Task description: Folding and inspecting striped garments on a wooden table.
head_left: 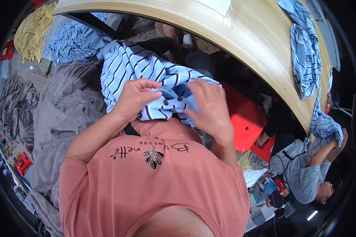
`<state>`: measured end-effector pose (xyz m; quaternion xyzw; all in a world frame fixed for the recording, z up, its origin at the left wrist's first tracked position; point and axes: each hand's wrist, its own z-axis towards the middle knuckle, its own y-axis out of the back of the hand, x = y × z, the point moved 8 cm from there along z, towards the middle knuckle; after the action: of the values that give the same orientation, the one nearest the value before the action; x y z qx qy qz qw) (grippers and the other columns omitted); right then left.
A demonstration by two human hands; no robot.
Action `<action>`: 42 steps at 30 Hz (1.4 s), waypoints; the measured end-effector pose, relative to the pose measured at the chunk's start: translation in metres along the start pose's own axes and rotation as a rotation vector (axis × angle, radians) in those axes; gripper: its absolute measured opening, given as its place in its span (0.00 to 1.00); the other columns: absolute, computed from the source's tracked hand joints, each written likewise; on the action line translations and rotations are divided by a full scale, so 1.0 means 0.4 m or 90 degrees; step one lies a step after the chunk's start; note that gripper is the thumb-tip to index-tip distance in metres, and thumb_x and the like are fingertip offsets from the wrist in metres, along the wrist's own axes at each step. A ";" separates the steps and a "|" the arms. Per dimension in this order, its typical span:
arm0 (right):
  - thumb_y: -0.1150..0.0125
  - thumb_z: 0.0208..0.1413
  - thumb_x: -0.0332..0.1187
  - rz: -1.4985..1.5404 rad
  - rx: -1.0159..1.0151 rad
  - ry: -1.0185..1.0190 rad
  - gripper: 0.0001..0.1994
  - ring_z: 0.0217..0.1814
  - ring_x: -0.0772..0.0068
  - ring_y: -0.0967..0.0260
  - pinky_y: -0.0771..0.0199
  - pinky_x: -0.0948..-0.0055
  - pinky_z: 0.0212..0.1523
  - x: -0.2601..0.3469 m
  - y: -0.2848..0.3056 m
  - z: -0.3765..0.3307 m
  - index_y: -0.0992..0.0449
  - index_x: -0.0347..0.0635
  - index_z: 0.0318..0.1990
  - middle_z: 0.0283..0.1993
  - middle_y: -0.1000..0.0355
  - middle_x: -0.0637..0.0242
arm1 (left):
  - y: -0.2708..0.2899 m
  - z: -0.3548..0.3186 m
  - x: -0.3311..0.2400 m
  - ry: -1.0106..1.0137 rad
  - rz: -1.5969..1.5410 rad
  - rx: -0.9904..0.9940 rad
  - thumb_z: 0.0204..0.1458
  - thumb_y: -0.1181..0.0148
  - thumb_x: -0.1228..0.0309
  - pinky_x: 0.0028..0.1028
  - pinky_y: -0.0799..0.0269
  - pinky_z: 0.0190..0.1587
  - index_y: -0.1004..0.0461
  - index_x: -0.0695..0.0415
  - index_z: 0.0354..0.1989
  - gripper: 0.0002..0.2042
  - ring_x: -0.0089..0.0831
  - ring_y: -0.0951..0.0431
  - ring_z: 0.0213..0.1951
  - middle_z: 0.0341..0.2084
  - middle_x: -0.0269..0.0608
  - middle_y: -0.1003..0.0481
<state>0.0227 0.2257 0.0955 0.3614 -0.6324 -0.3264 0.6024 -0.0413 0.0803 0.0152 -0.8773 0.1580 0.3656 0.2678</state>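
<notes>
Both hands hold a blue striped shirt (pixel 146 67) in the person's lap, well short of the bench (pixel 241 43) edge. The left hand (pixel 132 98) fingers pinch the button strip; the right hand (pixel 209 108) fingers clamp bunched cloth. A loose pinch could let the strip slip, judging by the slack folds.

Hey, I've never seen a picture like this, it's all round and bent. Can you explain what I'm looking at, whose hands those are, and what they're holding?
This is one view from a wide fisheye camera worn on a person's head, looking down; that bends the straight edges. No machine here: the left hand and right hand are the wearer's own, above a salmon-pink shirt. Both grip a light blue, dark-striped buttoned garment at its button strip. A grey knitted pile lies at the left. On the curved pale wooden table lie more blue striped garments. Another person works at the lower right.
</notes>
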 end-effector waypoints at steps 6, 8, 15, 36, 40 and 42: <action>0.37 0.34 0.26 0.286 0.020 0.171 0.18 0.34 0.59 0.34 0.36 0.63 0.36 0.063 -0.157 0.035 0.31 0.41 0.37 0.31 0.33 0.61 | 0.013 -0.008 -0.005 0.008 0.007 -0.049 0.43 0.41 0.81 0.13 0.33 0.29 0.30 0.68 0.38 0.11 0.16 0.28 0.26 0.24 0.35 0.27; 0.39 0.34 0.24 0.277 -0.045 0.181 0.15 0.29 0.60 0.35 0.37 0.65 0.32 0.068 -0.142 0.027 0.30 0.40 0.35 0.27 0.34 0.62 | 0.028 -0.011 -0.010 -0.009 0.026 -0.045 0.42 0.41 0.81 0.13 0.35 0.27 0.30 0.68 0.37 0.12 0.15 0.30 0.24 0.22 0.33 0.28; 0.46 0.30 0.16 0.248 -0.250 0.264 0.13 0.17 0.65 0.37 0.41 0.71 0.17 0.097 -0.050 -0.018 0.30 0.34 0.31 0.20 0.35 0.63 | 0.003 0.002 -0.008 0.033 0.199 -0.009 0.38 0.41 0.81 0.16 0.40 0.22 0.27 0.67 0.34 0.12 0.14 0.34 0.21 0.19 0.30 0.30; 0.43 0.30 0.15 0.337 -0.299 0.293 0.15 0.20 0.64 0.35 0.39 0.72 0.20 0.098 -0.039 -0.042 0.30 0.34 0.32 0.27 0.30 0.59 | -0.035 -0.020 -0.031 0.054 0.104 0.038 0.43 0.41 0.79 0.16 0.37 0.23 0.27 0.65 0.30 0.06 0.15 0.32 0.21 0.23 0.34 0.27; 0.42 0.30 0.16 0.326 -0.269 0.316 0.16 0.20 0.64 0.35 0.39 0.71 0.20 0.110 -0.049 -0.037 0.31 0.34 0.33 0.27 0.30 0.59 | -0.023 -0.013 -0.024 0.057 0.118 0.035 0.44 0.41 0.77 0.16 0.37 0.23 0.28 0.64 0.28 0.04 0.15 0.32 0.21 0.21 0.33 0.28; 0.42 0.30 0.16 0.328 -0.256 0.326 0.16 0.20 0.64 0.35 0.39 0.71 0.20 0.116 -0.053 -0.034 0.31 0.34 0.33 0.27 0.30 0.59 | -0.031 -0.016 -0.027 0.065 0.089 0.033 0.45 0.43 0.76 0.16 0.37 0.22 0.28 0.64 0.27 0.04 0.15 0.32 0.21 0.21 0.33 0.28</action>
<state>0.0370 0.1753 0.1026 0.1361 -0.4552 -0.1817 0.8610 -0.0392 0.0876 0.0311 -0.8746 0.2414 0.3336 0.2558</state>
